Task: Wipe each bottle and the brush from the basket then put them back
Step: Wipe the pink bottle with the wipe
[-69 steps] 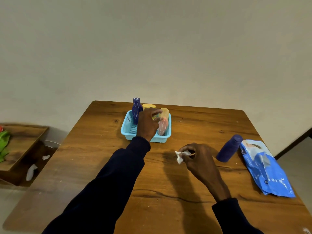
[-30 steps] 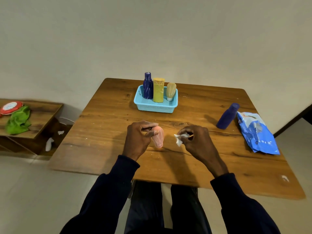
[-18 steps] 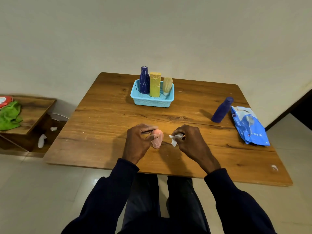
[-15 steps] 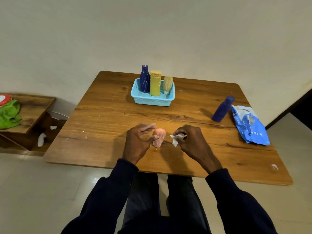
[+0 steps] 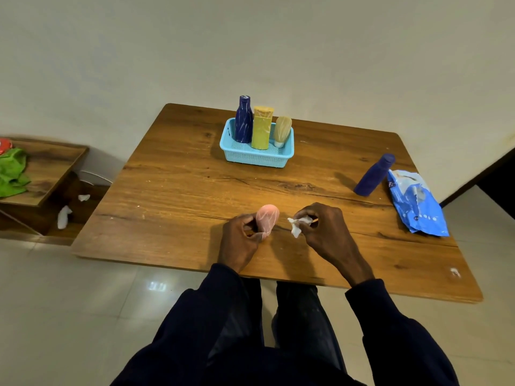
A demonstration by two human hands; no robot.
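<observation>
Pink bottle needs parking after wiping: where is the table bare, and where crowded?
Bare: left side of the table, beside the basket down to the near edge; the middle strip between basket, left hand and right hand. Crowded: the far right, where the purple bottle stands by the blue pack.

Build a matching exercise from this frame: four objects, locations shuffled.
Things
1. small pink rounded plastic bottle
2. crumpled white wipe
3. yellow rectangular plastic bottle
4. plain dark blue cylindrical bottle

Places
A. on the wooden table, beside the blue wipes pack
B. gripped by the left hand
C. upright in the light blue mesh basket
D. pinched by the right hand

Pairs: 1-B, 2-D, 3-C, 4-A
</observation>
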